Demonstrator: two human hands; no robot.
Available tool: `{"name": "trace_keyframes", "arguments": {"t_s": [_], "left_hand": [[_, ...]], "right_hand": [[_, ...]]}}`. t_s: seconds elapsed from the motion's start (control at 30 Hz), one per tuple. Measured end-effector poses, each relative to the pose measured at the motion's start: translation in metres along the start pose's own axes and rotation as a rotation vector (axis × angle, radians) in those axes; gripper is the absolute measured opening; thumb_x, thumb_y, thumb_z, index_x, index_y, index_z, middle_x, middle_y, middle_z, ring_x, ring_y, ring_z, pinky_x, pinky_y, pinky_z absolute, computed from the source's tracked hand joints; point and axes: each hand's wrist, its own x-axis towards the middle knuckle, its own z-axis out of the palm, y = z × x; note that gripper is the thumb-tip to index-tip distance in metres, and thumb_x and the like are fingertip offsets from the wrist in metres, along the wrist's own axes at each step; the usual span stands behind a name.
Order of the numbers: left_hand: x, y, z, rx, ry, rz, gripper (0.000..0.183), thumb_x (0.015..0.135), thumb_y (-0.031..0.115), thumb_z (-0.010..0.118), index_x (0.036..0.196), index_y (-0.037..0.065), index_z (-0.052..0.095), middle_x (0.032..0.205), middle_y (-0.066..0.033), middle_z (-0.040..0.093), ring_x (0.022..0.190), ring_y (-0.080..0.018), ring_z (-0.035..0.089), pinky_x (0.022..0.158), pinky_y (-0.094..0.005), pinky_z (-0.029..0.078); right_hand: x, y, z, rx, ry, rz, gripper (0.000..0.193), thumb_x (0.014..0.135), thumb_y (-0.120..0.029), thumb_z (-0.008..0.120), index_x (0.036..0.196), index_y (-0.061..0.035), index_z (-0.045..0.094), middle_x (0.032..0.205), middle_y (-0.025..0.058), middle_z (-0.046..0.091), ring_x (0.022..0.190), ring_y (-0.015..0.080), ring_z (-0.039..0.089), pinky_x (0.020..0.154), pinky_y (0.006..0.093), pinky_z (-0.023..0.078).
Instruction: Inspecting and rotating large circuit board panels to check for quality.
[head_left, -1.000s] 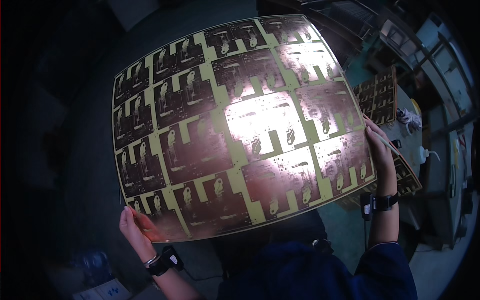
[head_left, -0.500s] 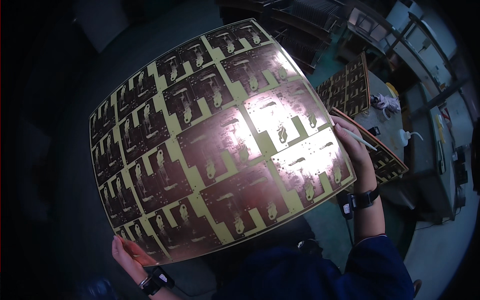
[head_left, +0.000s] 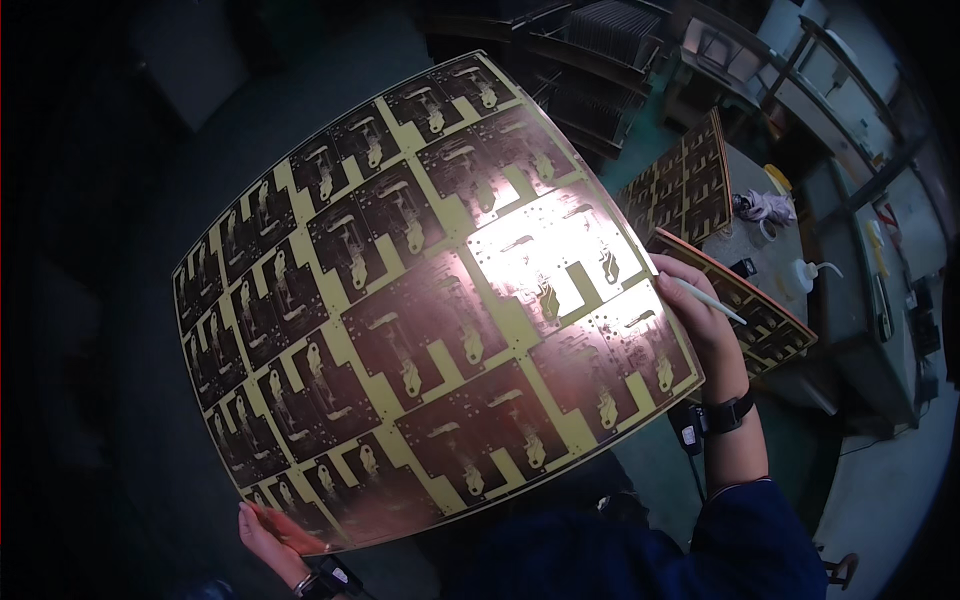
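A large circuit board panel (head_left: 385,400), copper-brown with yellow-green strips between repeated patterns, is held up tilted across the middle of the view. At its lower left corner, my left hand (head_left: 268,540) grips the edge, fingers partly hidden by the panel. My right hand (head_left: 695,305) holds the right edge and also has a slim pale pen-like stick (head_left: 712,300) between its fingers, pointing down to the right. A bright glare lies over the panel's right part and hides some of its pattern.
To the right, more panels stand on a worktable, one upright (head_left: 700,185) and one leaning (head_left: 770,310) just behind my right hand. A white squeeze bottle (head_left: 800,277) and a crumpled cloth (head_left: 768,207) are on the table. A rack of thin boards (head_left: 610,35) stands at the back.
The panel has shifted slightly left and downward and its tilt has altered, so the glare has moved across it. Both hands keep their hold.
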Motion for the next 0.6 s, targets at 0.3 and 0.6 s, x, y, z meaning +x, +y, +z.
{"name": "trace_keyframes", "arguments": {"t_s": [0.3, 0.6], "left_hand": [[-0.003, 0.0, 0.005, 0.009, 0.129, -0.063, 0.024, 0.089, 0.028, 0.051, 0.077, 0.007, 0.054, 0.072, 0.0043, 0.049, 0.067, -0.0051, 0.044, 0.06, -0.0201, 0.037], [-0.013, 0.012, 0.007, 0.005, 0.149, -0.044, 0.022, 0.09, 0.024, 0.05, 0.076, 0.008, 0.054, 0.07, 0.0037, 0.05, 0.064, -0.0037, 0.044, 0.057, -0.0191, 0.036]], "right_hand": [[0.011, 0.004, -0.01, -0.129, -0.032, 0.117, 0.037, 0.085, -0.021, 0.054, 0.113, 0.0035, 0.053, 0.104, 0.0086, 0.059, 0.095, 0.0135, 0.054, 0.084, 0.0265, 0.042], [0.014, 0.013, -0.007, -0.097, 0.012, 0.196, 0.035, 0.086, -0.017, 0.051, 0.113, 0.0046, 0.052, 0.104, 0.0092, 0.059, 0.098, 0.0134, 0.052, 0.086, 0.0247, 0.039]]}}
